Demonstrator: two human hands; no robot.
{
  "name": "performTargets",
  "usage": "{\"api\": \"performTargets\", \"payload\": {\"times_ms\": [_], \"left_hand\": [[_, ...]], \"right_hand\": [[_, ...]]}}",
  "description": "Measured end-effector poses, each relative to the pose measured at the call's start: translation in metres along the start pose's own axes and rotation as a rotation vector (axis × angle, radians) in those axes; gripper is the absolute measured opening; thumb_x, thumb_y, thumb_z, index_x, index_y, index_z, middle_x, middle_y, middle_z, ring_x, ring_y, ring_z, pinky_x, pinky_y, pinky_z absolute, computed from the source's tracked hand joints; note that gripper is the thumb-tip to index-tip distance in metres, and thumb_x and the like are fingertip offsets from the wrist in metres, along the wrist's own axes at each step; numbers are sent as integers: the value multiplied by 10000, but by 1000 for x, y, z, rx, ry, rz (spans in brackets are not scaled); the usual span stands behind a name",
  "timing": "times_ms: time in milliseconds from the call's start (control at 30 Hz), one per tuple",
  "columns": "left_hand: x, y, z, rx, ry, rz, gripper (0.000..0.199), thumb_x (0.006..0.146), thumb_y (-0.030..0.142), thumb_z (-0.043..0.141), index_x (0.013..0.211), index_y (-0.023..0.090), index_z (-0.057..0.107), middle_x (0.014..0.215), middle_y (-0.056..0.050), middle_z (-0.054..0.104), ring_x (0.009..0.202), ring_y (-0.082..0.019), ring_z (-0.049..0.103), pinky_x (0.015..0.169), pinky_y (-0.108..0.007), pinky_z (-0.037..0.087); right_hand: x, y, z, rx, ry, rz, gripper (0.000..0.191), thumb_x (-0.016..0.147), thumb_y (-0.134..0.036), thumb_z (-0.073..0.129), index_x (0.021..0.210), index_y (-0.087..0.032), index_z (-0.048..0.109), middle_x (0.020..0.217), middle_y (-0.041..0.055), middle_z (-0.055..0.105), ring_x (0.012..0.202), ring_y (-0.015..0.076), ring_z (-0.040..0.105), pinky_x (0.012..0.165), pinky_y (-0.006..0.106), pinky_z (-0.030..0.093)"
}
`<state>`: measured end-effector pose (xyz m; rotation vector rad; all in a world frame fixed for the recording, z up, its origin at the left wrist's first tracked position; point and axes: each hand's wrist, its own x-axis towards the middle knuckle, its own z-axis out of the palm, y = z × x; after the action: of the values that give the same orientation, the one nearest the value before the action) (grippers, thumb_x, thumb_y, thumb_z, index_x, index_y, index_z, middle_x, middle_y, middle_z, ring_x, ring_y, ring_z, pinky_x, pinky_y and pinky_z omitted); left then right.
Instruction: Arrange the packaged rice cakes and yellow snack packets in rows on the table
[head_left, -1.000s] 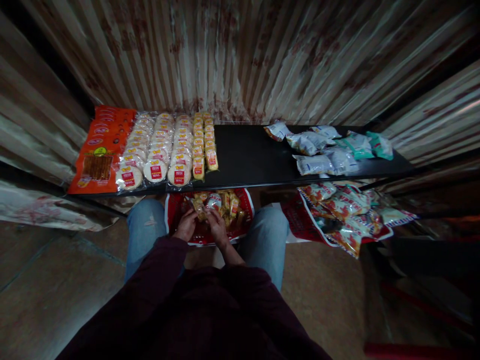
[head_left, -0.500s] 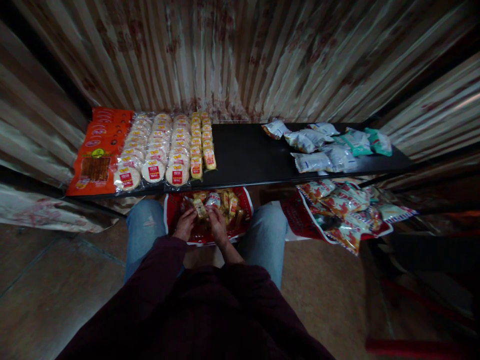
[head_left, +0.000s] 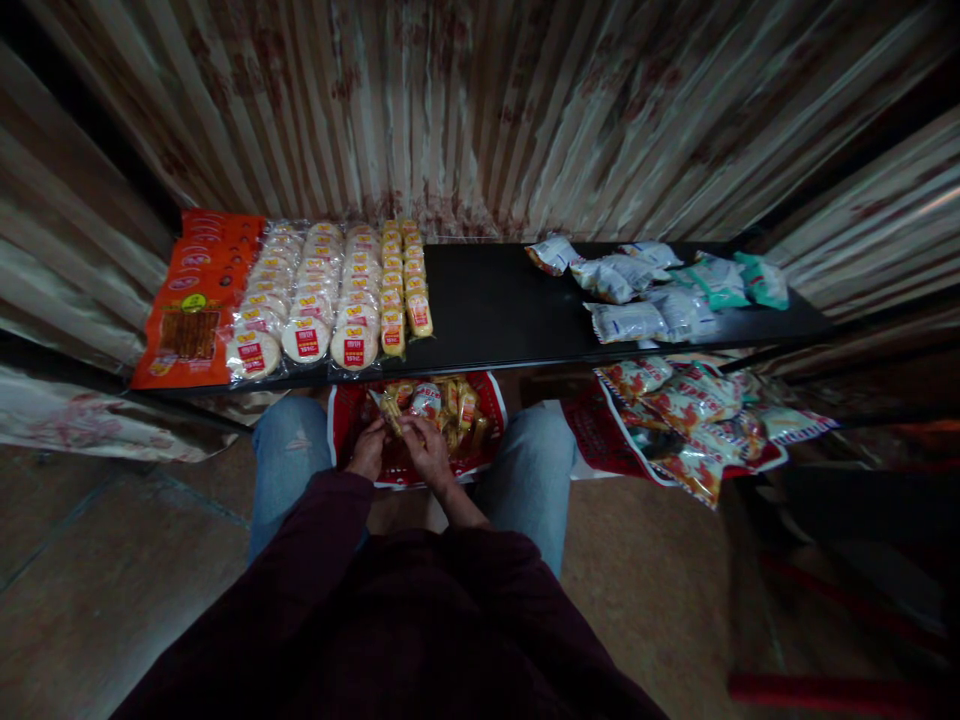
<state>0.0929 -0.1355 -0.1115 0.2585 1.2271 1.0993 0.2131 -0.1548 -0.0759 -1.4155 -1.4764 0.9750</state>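
Note:
Between my knees is a red bag (head_left: 491,400) with several small gold-wrapped snacks (head_left: 466,402) and a red-and-white packet (head_left: 427,402) in it. Over its left half, my left hand (head_left: 367,450) pinches the near end of a yellow wrapped snack (head_left: 391,410). My right hand (head_left: 427,450) has its fingers closed on the right side of the same snack. The snack is tilted, and my fingers cover its lower end.
A black shelf (head_left: 487,310) runs across in front. On its left are orange packets (head_left: 202,270), rows of round white crackers (head_left: 306,340) and yellow snack bars (head_left: 418,312). White packets (head_left: 626,322) and green packets (head_left: 765,280) lie at right. Below them, snack bags (head_left: 694,395) fill another red bag (head_left: 600,440).
My right hand has moved left, closer to my left hand, and now grips the snack too. The snack has turned in my fingers.

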Motion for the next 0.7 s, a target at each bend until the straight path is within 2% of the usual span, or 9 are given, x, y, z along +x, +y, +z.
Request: {"api": "performTargets", "payload": {"times_ms": [267,400,533,700], "left_hand": [[-6,4,3,-1,-20,-22,239,543,104,661,776,155,652,617,9,650,596,-117,579,641,-228,441],[-5,4,2,-11,-34,-13,266,567,110,652,831,149,652,679,2,676,643,-121,593,686,-238,438],[-3,2,1,10,-5,-2,337,526,144,698,861,152,664,710,1,685,647,-125,594,703,-256,434],[-6,5,4,12,-17,0,374,513,222,747,875,159,676,755,-15,706,724,-167,638,732,-281,447]], "right_hand": [[-1,-2,0,-82,-16,-92,278,872,-343,483,975,-188,689,970,90,698,957,209,623,856,337,511],[-2,-1,1,-105,4,-68,293,874,-333,486,1015,-174,688,1002,95,690,977,218,613,867,344,509],[-1,8,3,-111,27,-22,264,859,-322,504,1021,-216,684,1013,77,692,982,218,613,868,361,514],[1,17,3,-90,41,-12,283,860,-326,512,1069,-213,664,1058,84,686,1004,214,624,871,351,520]]}}
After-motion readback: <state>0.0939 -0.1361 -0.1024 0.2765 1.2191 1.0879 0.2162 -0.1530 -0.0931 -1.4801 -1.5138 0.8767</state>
